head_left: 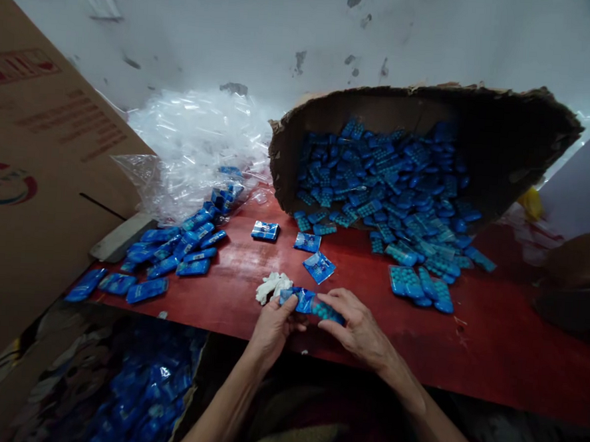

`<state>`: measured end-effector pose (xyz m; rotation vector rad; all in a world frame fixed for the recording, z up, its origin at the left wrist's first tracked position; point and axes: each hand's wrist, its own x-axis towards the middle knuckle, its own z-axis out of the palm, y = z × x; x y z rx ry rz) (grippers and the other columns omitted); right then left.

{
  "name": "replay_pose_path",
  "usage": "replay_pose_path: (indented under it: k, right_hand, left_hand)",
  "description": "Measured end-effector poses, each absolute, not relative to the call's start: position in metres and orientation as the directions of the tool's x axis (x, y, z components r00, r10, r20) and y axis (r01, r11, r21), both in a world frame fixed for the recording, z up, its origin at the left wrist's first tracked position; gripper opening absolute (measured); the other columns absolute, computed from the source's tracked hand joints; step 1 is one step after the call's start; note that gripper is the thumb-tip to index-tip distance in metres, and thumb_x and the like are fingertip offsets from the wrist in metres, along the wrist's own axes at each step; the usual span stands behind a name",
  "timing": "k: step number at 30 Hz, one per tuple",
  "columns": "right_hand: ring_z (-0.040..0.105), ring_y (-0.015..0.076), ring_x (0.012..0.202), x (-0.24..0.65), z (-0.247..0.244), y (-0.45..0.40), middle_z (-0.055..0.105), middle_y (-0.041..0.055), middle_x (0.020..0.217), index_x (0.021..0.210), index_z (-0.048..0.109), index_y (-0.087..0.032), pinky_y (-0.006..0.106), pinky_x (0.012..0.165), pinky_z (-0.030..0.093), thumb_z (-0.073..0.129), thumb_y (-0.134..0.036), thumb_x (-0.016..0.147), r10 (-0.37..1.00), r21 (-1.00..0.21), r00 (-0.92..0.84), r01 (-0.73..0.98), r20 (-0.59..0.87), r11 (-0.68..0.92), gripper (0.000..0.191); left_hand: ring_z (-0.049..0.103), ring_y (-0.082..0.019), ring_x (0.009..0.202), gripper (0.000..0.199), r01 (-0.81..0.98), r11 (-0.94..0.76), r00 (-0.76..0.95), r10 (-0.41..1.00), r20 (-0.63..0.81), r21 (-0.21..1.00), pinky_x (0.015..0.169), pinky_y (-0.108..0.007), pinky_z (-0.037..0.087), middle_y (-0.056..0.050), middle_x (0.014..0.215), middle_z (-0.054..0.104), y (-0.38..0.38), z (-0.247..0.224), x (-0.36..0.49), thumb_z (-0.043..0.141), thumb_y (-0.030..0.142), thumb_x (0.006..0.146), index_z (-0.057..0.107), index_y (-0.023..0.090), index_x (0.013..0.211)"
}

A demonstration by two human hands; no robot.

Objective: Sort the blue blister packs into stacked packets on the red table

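Red table (491, 353), blue printed cards (319, 267), teal-dotted blue packs (405, 281), grey-blotched wall (267, 26), red-printed brown carton (18, 244)

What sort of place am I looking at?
Likely a small packing workshop: loose blue packs spill from a ragged cardboard box onto a red table, beside a heap of clear plastic.

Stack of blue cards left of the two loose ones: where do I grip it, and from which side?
Pinch the stack of blue cards by its left and right ends, likely best coming from the near side. It lies flat on the red table, its thickness raising the edges, with bare table beyond both ends.
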<state>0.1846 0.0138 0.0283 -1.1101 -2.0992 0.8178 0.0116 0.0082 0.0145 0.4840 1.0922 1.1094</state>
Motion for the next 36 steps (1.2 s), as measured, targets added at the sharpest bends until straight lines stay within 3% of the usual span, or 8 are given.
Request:
replay_pose_path:
  k: [8, 17, 20, 24, 27, 30, 33, 36]
  right_hand:
    - [0.05, 0.0178, 0.093, 0.184, 0.032, 0.013, 0.053, 0.0064, 0.1, 0.113, 0.051, -0.022, 0.033, 0.081, 0.044, 0.054, -0.023, 0.078, 0.865, -0.767, -0.451, 0.466, 0.223, 0.44, 0.036]
    - [0.049, 0.0209, 0.096, 0.184, 0.024, 0.012, 0.054, 0.0084, 0.105, 0.118, 0.045, -0.022, 0.038, 0.083, 0.044, 0.054, -0.022, 0.077, 0.847, -0.707, -0.452, 0.499, 0.28, 0.5, 0.042]
    - [0.049, 0.0217, 0.098, 0.176, 0.016, 0.008, 0.053, 0.0084, 0.105, 0.12, 0.04, -0.022, 0.039, 0.084, 0.043, 0.056, -0.021, 0.075, 0.886, -0.746, -0.368, 0.496, 0.283, 0.444, 0.047]
    - [0.05, 0.0206, 0.096, 0.163, 0.015, 0.0, 0.05, 0.0086, 0.103, 0.112, 0.048, -0.022, 0.036, 0.083, 0.045, 0.052, -0.019, 0.077, 0.917, -0.801, -0.281, 0.457, 0.283, 0.387, 0.036]
    - [0.051, 0.0187, 0.098, 0.165, 0.023, -0.002, 0.051, 0.0072, 0.105, 0.111, 0.051, -0.022, 0.033, 0.085, 0.043, 0.051, -0.02, 0.077, 0.938, -0.925, -0.289, 0.27, 0.189, 0.269, 0.034]
    - [0.052, 0.0165, 0.097, 0.176, 0.026, 0.003, 0.056, 0.0034, 0.106, 0.109, 0.052, -0.024, 0.032, 0.086, 0.042, 0.053, -0.02, 0.075, 0.929, -1.0, -0.369, -0.03, 0.019, 0.008, 0.034]
    - [0.056, 0.0136, 0.084, 0.184, 0.017, 0.01, 0.057, 0.0022, 0.101, 0.109, 0.051, -0.023, 0.026, 0.073, 0.046, 0.061, -0.02, 0.068, 0.893, -0.94, -0.441, -0.262, -0.084, -0.217, 0.042]
    - [0.053, 0.0077, 0.063, 0.187, 0.01, 0.017, 0.056, 0.0001, 0.09, 0.113, 0.047, -0.023, 0.018, 0.052, 0.042, 0.066, -0.018, 0.062, 0.847, -0.885, -0.519, -0.334, -0.114, -0.325, 0.055]
  left_hand:
    - [0.056, -0.011, 0.05, 0.025, -0.539, 0.425, 0.066, 0.882, -0.466, 0.727, 0.043, -0.021, 0.045, 0.0, 0.061, 0.06, 0.008, 0.013, 0.013, 0.065, 0.032, 0.065, 0.052, 0.016, 0.078]
    - [0.055, -0.012, 0.049, 0.027, -0.455, 0.393, 0.0, 0.898, -0.441, 0.799, 0.043, -0.021, 0.045, -0.001, 0.06, 0.061, 0.008, 0.013, 0.019, 0.069, 0.03, 0.06, 0.055, 0.013, 0.075]
    - [0.058, -0.013, 0.057, 0.026, -0.534, 0.401, 0.043, 0.892, -0.45, 0.744, 0.05, -0.024, 0.048, -0.002, 0.069, 0.063, 0.006, 0.014, 0.028, 0.067, 0.03, 0.063, 0.056, 0.014, 0.081]
    - [0.058, -0.011, 0.06, 0.022, -0.633, 0.493, 0.148, 0.834, -0.531, 0.597, 0.055, -0.021, 0.047, -0.003, 0.071, 0.064, 0.005, 0.011, 0.035, 0.068, 0.025, 0.063, 0.059, 0.012, 0.077]
    - [0.057, -0.01, 0.057, 0.019, -0.644, 0.508, 0.165, 0.823, -0.544, 0.572, 0.053, -0.021, 0.046, -0.002, 0.067, 0.063, 0.006, 0.009, 0.031, 0.065, 0.027, 0.065, 0.059, 0.013, 0.076]
    - [0.057, -0.012, 0.056, 0.018, -0.582, 0.55, 0.226, 0.817, -0.53, 0.599, 0.05, -0.023, 0.046, -0.003, 0.066, 0.062, 0.008, 0.011, 0.024, 0.062, 0.029, 0.068, 0.059, 0.013, 0.077]
    - [0.056, -0.012, 0.056, 0.019, -0.53, 0.587, 0.346, 0.809, -0.475, 0.612, 0.05, -0.023, 0.045, -0.005, 0.069, 0.062, 0.008, 0.014, 0.019, 0.06, 0.028, 0.07, 0.06, 0.012, 0.08]
    - [0.056, -0.013, 0.058, 0.019, -0.496, 0.623, 0.446, 0.78, -0.438, 0.605, 0.05, -0.022, 0.043, -0.005, 0.068, 0.061, 0.006, 0.016, 0.019, 0.061, 0.026, 0.069, 0.059, 0.012, 0.082]
